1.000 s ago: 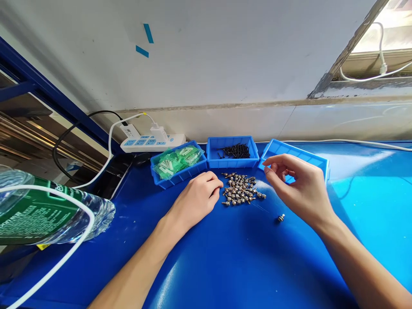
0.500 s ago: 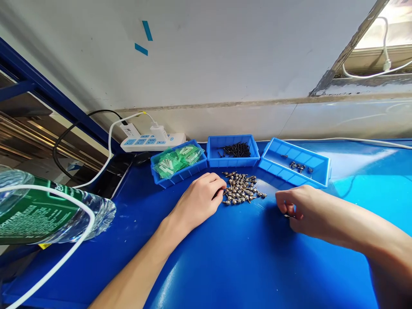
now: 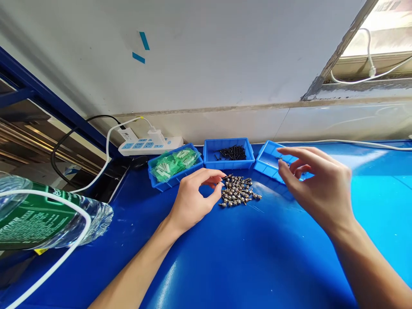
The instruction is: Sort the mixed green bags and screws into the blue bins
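Observation:
A loose pile of small metal screws with washer-like collars [image 3: 237, 190] lies on the blue tabletop. My left hand [image 3: 195, 195] rests at the pile's left edge, thumb and index fingertip a little apart, with nothing visible held between them. Over the right blue bin [image 3: 268, 167] hovers my right hand [image 3: 317, 182], thumb and index finger spread apart. A small dark piece shows by the right thumb tip; whether it touches the thumb I cannot tell. The hand hides most of that bin's contents.
A middle blue bin [image 3: 210, 163] holds black screws [image 3: 234, 152]. The left blue bin [image 3: 174, 181] holds green-tinted bags [image 3: 175, 164] of white pieces. Behind it stands a power strip [image 3: 172, 143]. A large bottle [image 3: 41, 219] and a white cable [image 3: 72, 253] occupy the left side.
My right hand has moved up from the tabletop to above the right bin, and its fingers have opened. My left thumb and index finger have parted slightly. The view has shifted a little.

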Available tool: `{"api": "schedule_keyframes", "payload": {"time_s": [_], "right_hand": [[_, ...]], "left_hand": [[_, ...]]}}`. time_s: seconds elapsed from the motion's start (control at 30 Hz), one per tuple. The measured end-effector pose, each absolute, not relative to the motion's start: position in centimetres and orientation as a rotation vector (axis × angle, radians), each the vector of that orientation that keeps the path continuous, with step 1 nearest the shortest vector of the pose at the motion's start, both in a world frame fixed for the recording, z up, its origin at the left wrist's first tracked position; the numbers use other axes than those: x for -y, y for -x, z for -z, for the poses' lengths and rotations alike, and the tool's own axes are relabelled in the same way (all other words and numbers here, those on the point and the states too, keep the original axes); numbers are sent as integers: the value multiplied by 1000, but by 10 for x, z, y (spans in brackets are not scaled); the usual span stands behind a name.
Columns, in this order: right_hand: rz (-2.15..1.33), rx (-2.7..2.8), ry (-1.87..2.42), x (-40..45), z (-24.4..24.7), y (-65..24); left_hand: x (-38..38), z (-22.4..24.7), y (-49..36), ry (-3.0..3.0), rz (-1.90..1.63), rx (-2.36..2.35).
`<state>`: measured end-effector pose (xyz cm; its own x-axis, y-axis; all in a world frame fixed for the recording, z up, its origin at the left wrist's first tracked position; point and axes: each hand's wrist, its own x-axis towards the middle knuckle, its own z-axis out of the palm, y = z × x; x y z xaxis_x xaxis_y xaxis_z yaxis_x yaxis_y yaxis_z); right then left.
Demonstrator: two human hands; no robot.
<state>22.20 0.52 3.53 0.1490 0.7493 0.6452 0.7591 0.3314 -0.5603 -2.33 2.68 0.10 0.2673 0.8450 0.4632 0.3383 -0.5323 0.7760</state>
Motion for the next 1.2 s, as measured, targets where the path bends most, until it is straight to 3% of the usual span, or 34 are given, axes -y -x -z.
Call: {"api": "schedule_keyframes", "payload": {"time_s": [0.27, 0.67, 1.0, 1.1, 1.2], "right_hand": [[-635, 1793, 1190, -2, -22, -183], [-1290, 1517, 1179, -3, -13, -176], [-1228, 1522, 1209, -2, -16, -175], [-960, 1532, 1286, -3, -26, -186], [-449, 1504, 1423, -5, -33, -201]], "left_hand": [[-25, 4, 22, -1806, -1134, -896], [-22, 8, 23, -1893, -994, -858], [-22, 7, 23, -1957, -969, -790], [-28, 9, 28, -2186, -933, -857], [-35, 17, 33, -2445, -783, -952]]}}
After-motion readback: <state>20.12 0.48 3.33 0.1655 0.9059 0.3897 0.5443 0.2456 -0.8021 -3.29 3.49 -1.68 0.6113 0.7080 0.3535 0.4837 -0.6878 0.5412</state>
